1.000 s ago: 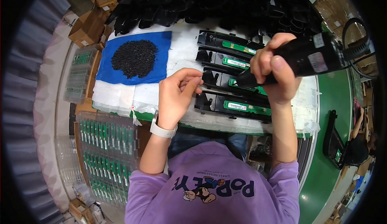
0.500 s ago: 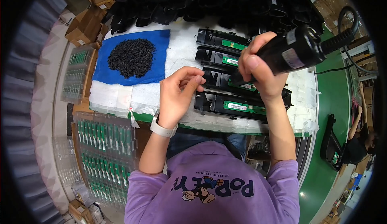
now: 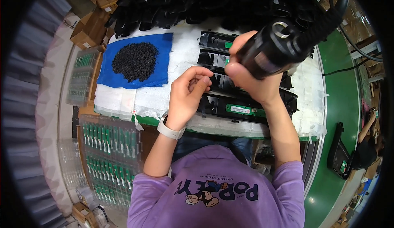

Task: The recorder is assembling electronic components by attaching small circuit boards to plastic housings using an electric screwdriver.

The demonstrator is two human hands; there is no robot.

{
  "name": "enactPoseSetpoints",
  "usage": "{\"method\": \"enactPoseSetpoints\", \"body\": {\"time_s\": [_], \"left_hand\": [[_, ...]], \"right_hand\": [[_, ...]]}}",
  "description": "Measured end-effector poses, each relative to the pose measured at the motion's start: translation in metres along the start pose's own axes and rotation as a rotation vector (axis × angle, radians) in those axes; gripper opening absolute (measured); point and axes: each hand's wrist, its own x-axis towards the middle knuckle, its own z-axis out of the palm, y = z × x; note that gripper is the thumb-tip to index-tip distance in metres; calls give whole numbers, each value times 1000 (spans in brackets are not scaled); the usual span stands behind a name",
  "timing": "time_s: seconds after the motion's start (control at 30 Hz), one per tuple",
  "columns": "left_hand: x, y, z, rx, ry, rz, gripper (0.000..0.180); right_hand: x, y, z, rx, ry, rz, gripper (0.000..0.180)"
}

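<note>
My right hand [image 3: 256, 84] is wrapped round a black electric screwdriver [image 3: 264, 53], whose cable rises to the upper right. Its tip is hidden behind the hand, over the row of long black plastic housings. My left hand [image 3: 188, 96] has its fingers curled and thumb pressed in, beside the left end of the third housing [image 3: 223, 82]; whatever it pinches is hidden. The nearest housing [image 3: 211, 103] lies in front with a green circuit board [image 3: 240, 109] in it. Two more housings lie farther back, partly covered by my right hand.
A pile of tiny black screws [image 3: 135, 61] lies on a blue cloth [image 3: 163, 47] at the left. Many black plastic parts [image 3: 172, 2] are heaped behind. Clear trays of green boards [image 3: 108, 140] stand lower left. At right, another housing [image 3: 340, 154] rests on a green surface [image 3: 318, 178] near another person.
My right hand and the screwdriver have shifted left and tilted, with the cable end swinging up. My left hand stays near the housing's left end, moved slightly right.
</note>
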Motion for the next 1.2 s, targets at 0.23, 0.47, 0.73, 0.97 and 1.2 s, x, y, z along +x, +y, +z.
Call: {"method": "enactPoseSetpoints", "body": {"time_s": [0.23, 0.47, 0.73, 0.97, 1.2], "left_hand": [[-12, 11, 0, -200, -138, -95, 12], [-16, 19, 7, -226, -266, -102, 11], [-16, 19, 13, -169, -327, -136, 11], [29, 37, -28, 726, 135, 433, 34], [45, 20, -129, 1664, 308, 133, 45]], "right_hand": [[0, -24, -36, 672, -87, -262, 35], [-14, -26, -46, 791, -52, -289, 38], [-22, -32, -45, 742, 25, -175, 35], [-29, -38, -83, 488, 64, -209, 30], [-52, -37, -120, 166, 209, -139, 32]]}}
